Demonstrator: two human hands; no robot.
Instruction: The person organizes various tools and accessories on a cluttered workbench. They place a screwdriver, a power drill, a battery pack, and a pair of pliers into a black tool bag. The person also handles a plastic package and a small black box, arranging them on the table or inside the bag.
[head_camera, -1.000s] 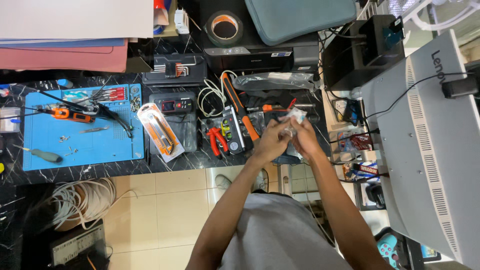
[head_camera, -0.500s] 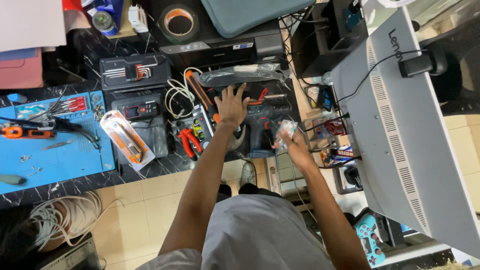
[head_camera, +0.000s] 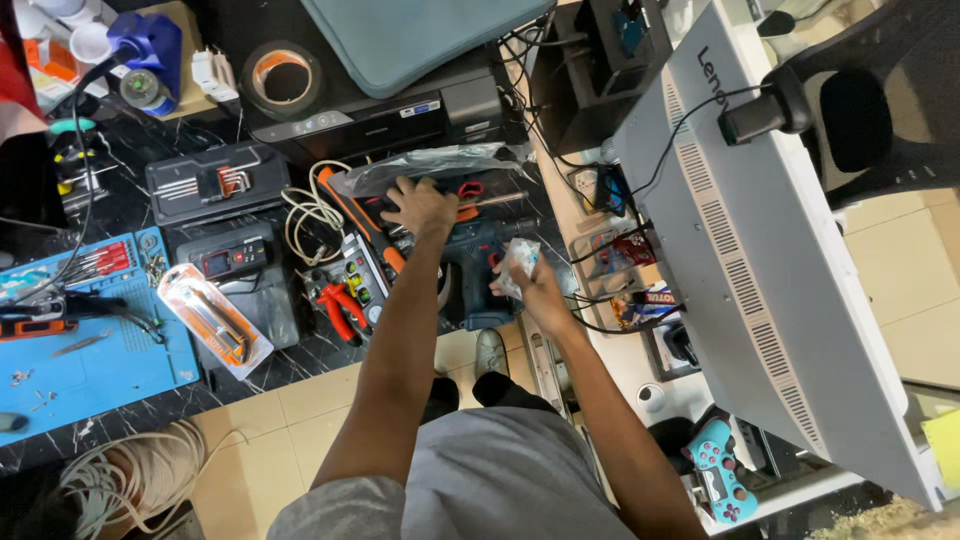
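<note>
My left hand (head_camera: 420, 205) reaches forward over the black marble bench and rests with fingers spread on a clear plastic bag (head_camera: 430, 165) lying over orange-handled tools (head_camera: 475, 200). My right hand (head_camera: 530, 285) is closed around a small crumpled clear plastic packet (head_camera: 518, 262), held above a dark blue power drill (head_camera: 470, 280) near the bench's front edge. Red-handled pliers (head_camera: 340, 305) lie just left of my left forearm.
A blue work mat (head_camera: 90, 350) with screwdrivers lies at the left, with a packaged orange utility knife (head_camera: 212, 320) beside it. A black printer (head_camera: 380, 115), a tape roll (head_camera: 280, 78) and a grey hex key case (head_camera: 215, 180) sit behind. A white monitor back (head_camera: 770, 260) stands at the right.
My hands were together on the packet a second ago. The left hand has since reached forward onto the plastic bag, while the right keeps the packet. My view has shifted right.
</note>
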